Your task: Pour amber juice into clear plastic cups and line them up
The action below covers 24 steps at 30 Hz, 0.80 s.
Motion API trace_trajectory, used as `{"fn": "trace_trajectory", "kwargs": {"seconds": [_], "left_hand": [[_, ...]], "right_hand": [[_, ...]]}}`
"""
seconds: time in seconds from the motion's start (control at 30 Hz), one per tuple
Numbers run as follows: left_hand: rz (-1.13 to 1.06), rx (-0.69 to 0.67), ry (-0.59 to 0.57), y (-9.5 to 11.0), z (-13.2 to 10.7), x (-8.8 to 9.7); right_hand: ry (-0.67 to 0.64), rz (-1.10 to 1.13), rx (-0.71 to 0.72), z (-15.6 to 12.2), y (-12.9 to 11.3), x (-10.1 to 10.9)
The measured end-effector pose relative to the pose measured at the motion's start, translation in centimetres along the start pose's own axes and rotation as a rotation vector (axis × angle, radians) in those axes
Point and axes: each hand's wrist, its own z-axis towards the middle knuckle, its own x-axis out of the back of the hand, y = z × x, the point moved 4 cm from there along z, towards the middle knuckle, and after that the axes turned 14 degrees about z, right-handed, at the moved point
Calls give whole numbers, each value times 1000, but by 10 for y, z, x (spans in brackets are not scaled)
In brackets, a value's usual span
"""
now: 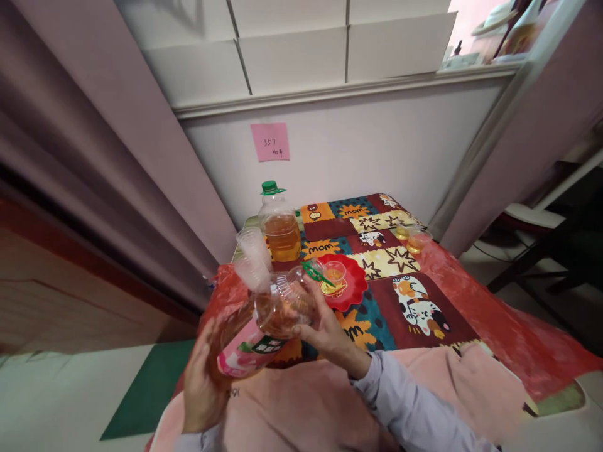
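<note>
My left hand (201, 376) cups the base of a large clear plastic bottle (264, 320) with a pink label and amber drink inside. My right hand (325, 329) grips the bottle's upper body. The bottle is tilted, its green-ringed neck (315, 271) held over a small clear cup (335, 274) that holds a little amber drink. That cup stands on a red plate (352, 290). A stack of clear plastic cups (252, 257) rises just behind the bottle. A second bottle (279, 223) with a green cap stands upright further back.
Two small cups of amber drink (413, 237) sit at the far right of the patchwork cat-print cloth (414, 301). A pink sticky note (270, 141) hangs on the white wall. Chairs (541, 232) stand to the right, a curtain (70, 157) to the left.
</note>
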Motion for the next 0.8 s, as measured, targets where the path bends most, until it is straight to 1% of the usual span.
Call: {"fn": "trace_trajectory", "kwargs": {"seconds": [0.03,0.07,0.13,0.2,0.27,0.3,0.33,0.4,0.47,0.5,0.53,0.63,0.67,0.73,0.8], "left_hand": [[34,-25,35,10,3,9],[96,-85,32,23,7,15],[263,-186,-85,47,11,15],[344,-229,-206,64,13,6],[407,-252,-316,72,12,-10],[436,-266,-336,74,12,-16],[449,-276,-342,74,11,-21],[455,-289,-317,72,12,-24],[450,-290,-285,69,12,-22],[450,-288,-271,67,12,-19],[453,-283,-262,65,12,-16],[445,-259,-245,60,13,-9],[437,-249,-242,59,13,-7],[424,-237,-233,57,14,-5],[420,-236,-216,56,13,-3]], "right_hand": [[-16,-18,4,0,-2,-5],[-20,-42,8,-1,-4,-10],[-13,-70,-8,-1,-5,-20],[-11,-49,-59,-1,-3,-30],[-16,-13,-117,-2,-1,-40],[-22,-9,-138,-2,-2,-44],[-38,-20,-154,-2,-3,-46],[-114,-75,-168,1,-9,-44],[-177,-183,-137,6,-22,-29],[-167,-259,-99,10,-31,-16],[-114,-358,-49,15,-41,2],[190,-771,113,30,-75,62],[264,-935,126,35,-82,79],[300,-1215,66,43,-87,102],[269,-1402,-28,49,-81,114]]}}
